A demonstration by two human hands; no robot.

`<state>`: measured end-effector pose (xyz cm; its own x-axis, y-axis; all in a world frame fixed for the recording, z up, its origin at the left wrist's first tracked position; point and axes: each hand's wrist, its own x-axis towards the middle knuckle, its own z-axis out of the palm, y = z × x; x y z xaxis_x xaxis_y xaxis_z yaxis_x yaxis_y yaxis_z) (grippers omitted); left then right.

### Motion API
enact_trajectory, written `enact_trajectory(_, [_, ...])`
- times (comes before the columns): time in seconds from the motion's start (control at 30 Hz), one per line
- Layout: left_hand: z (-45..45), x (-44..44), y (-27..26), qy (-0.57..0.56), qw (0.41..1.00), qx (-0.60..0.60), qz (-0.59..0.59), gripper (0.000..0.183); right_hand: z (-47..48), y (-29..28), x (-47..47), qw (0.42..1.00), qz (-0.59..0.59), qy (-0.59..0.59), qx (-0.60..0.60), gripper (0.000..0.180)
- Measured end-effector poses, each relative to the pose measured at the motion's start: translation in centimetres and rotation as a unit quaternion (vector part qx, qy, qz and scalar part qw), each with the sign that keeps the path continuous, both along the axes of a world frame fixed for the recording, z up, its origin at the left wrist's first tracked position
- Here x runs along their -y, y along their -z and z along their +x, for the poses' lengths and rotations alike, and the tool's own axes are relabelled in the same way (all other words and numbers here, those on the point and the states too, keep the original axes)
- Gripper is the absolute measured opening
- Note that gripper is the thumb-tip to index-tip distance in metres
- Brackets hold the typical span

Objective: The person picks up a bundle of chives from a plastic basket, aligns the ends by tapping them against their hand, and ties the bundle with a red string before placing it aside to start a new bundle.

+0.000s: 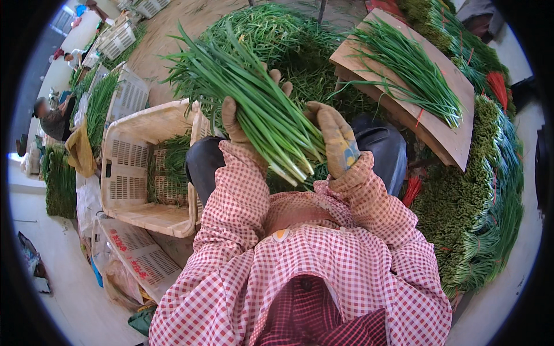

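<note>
My left hand (242,121), in a tan work glove, holds a bunch of long green leaves, apparently garlic chives (264,108), with the fingers showing past its far side. The pale stem ends point toward my lap. My right hand (335,136), gloved and stained yellow and blue, is upright at the right edge of the bunch near the stems; whether it grips any is hard to tell. A second bunch of chives (411,69) lies on a tilted brown board (463,147) at the right, with a red tie under it.
A pale plastic crate (125,212) with some greens stands at my left. Behind my hands is a heap of loose leaves (259,26). Tied bunches (458,194) are stacked at the right, beside red ties (412,190). Another person (54,119) sits far left.
</note>
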<state>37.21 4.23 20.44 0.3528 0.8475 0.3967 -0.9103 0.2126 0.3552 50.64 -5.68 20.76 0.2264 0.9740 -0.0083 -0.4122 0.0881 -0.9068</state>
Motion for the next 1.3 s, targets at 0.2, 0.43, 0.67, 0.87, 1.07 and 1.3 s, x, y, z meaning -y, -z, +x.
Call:
enact_trajectory(0.2, [-0.4, 0.4, 0.5, 0.055, 0.997, -0.001, -0.053, 0.074, 0.5, 0.1, 0.6, 0.989, -0.038, -0.073, 0.123, 0.034])
enact_trajectory(0.43, [-0.8, 0.6, 0.9, 0.063, 0.992, 0.03, -0.101, 0.07, 3.8, -2.7, 1.8, 0.935, 0.032, -0.182, 0.303, 0.038])
enact_trajectory(0.67, [-0.8, 1.2, 0.7, 0.093, 0.993, 0.056, -0.043, 0.072, 2.3, -2.9, 1.5, 0.882, 0.074, -0.138, 0.445, 0.027])
enact_trajectory(0.87, [-1.7, 1.0, 1.9, 0.073, 0.992, 0.043, -0.089, 0.055, 3.7, -2.3, 1.0, 0.913, 0.0, -0.263, 0.313, 0.063])
enact_trajectory(1.07, [-2.1, 0.7, 2.3, 0.078, 0.993, 0.054, -0.074, 0.068, 1.9, -3.0, 1.8, 0.921, 0.057, -0.254, 0.29, 0.053])
enact_trajectory(1.3, [-0.7, 1.4, 2.5, 0.091, 0.99, 0.099, -0.035, 0.063, 2.0, -0.8, 1.5, 0.92, -0.071, -0.348, 0.163, 0.041])
